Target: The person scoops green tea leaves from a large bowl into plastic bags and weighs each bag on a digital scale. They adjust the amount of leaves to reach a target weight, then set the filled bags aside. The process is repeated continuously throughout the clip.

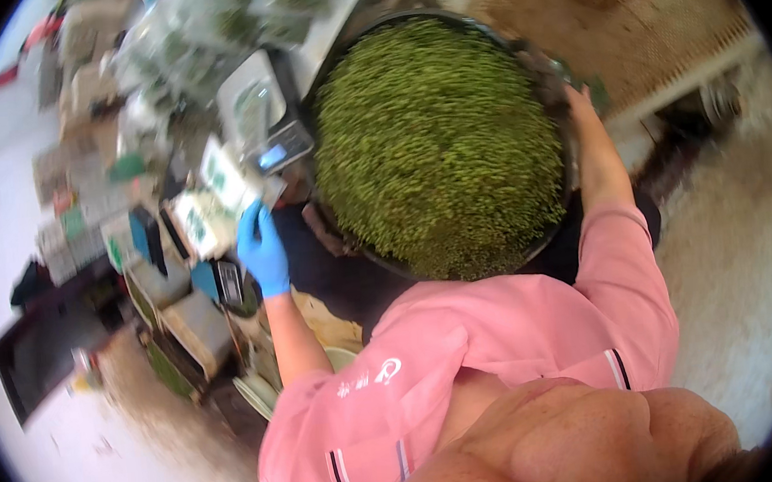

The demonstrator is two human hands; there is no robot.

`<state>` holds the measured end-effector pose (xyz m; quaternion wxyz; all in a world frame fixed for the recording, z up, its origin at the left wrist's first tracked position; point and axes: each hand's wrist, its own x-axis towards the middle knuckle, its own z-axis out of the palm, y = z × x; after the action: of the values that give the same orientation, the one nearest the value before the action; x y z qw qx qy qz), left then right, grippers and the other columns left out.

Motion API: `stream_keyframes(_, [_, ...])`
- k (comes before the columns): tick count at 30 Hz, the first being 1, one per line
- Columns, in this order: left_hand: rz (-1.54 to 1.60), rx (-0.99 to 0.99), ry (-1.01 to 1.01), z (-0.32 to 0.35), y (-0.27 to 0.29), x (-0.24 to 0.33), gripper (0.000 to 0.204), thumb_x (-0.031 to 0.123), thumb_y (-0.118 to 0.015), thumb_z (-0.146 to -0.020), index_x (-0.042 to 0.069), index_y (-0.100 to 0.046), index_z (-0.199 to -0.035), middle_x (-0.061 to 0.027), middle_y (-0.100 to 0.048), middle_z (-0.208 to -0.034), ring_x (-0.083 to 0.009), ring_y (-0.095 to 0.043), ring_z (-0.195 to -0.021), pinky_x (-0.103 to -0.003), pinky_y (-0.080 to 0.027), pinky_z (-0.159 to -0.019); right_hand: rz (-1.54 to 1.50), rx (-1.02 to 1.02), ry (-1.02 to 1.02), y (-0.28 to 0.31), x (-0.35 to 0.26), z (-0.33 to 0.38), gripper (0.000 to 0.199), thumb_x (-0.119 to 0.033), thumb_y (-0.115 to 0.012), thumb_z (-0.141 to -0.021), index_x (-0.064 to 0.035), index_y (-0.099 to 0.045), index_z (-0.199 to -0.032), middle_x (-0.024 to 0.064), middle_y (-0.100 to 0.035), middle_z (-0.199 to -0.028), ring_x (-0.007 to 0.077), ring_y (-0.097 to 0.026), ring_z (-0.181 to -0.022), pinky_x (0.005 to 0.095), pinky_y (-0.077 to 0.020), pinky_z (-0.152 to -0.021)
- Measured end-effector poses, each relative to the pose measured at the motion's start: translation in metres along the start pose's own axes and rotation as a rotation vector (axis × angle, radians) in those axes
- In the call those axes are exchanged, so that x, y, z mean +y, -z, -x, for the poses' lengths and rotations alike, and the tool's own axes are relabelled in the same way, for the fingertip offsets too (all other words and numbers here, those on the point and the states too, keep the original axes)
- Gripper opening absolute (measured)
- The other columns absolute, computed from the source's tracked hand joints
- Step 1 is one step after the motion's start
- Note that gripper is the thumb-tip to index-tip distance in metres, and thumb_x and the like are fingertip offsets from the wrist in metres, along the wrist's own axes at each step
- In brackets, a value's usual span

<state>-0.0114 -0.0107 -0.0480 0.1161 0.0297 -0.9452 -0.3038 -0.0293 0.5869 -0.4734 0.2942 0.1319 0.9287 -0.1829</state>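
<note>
My left hand (264, 252), in a blue glove, is at the left of a wide round basin, its fingers drawn together at the lower corner of a white packet (230, 177) with green print. Below that packet lie more white packets (205, 224). Small green buds or pods (437, 145) fill the dark basin (394, 268) in a high heap in front of me. My bare right hand (580, 103) is at the basin's right rim, next to something green; its fingers are partly hidden and blurred. A scale (285, 153) with a lit display stands beyond the left hand.
Clear plastic bags with green contents (220, 21) are piled at the far left. Boxes (86, 175) and containers (201, 331) crowd the left side. A brown woven mesh tray (605, 20) lies at the far right. Below my left forearm is a pale tub (257, 394).
</note>
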Motion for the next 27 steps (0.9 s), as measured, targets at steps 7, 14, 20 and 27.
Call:
stream_keyframes(7, [0.041,0.115,-0.018,0.000,-0.008,-0.008,0.025,0.010,-0.068,-0.095,-0.002,-0.071,-0.118,-0.0125,-0.073,-0.113,-0.0179,-0.068,-0.101,-0.031,-0.054,-0.088,-0.312,0.542,-0.099,0.064,-0.008,0.006,0.044,-0.020,-0.055,-0.098,-0.0083,-0.057,-0.140,0.0187,-0.059,-0.140,0.0352,-0.057,-0.128,0.0437,-0.0423,-0.109])
stream_keyframes(14, [0.258,0.189,0.009,-0.030,-0.033,-0.015,0.027,0.011,-0.070,-0.094,0.000,-0.072,-0.118,-0.0133,-0.074,-0.108,-0.0166,-0.070,-0.096,-0.031,-0.056,-0.085,-0.806,1.049,-0.006,0.208,-0.025,0.086,0.031,-0.020,-0.066,-0.096,-0.0064,-0.069,-0.124,0.0106,-0.072,-0.120,0.0203,-0.067,-0.113,0.0335,-0.0504,-0.097])
stream_keyframes(20, [-0.072,0.347,-0.207,-0.068,-0.067,-0.020,0.018,0.027,-0.074,-0.088,0.017,-0.079,-0.103,-0.0107,-0.074,-0.080,-0.0282,-0.071,-0.069,-0.035,-0.055,-0.062,-0.831,1.169,0.223,0.246,-0.138,0.244,0.021,-0.011,-0.063,-0.101,-0.0008,-0.070,-0.119,0.0077,-0.072,-0.115,0.0157,-0.067,-0.107,0.0282,-0.0520,-0.094])
stream_keyframes(27, [0.056,0.288,-0.012,-0.090,-0.091,-0.031,0.021,0.040,-0.073,-0.085,0.020,-0.079,-0.088,-0.0063,-0.071,-0.068,-0.0283,-0.068,-0.059,-0.039,-0.053,-0.056,-0.824,1.048,0.290,0.208,-0.200,0.318,0.016,-0.004,-0.063,-0.099,0.0000,-0.071,-0.113,0.0062,-0.072,-0.111,0.0133,-0.067,-0.103,0.0281,-0.0516,-0.094])
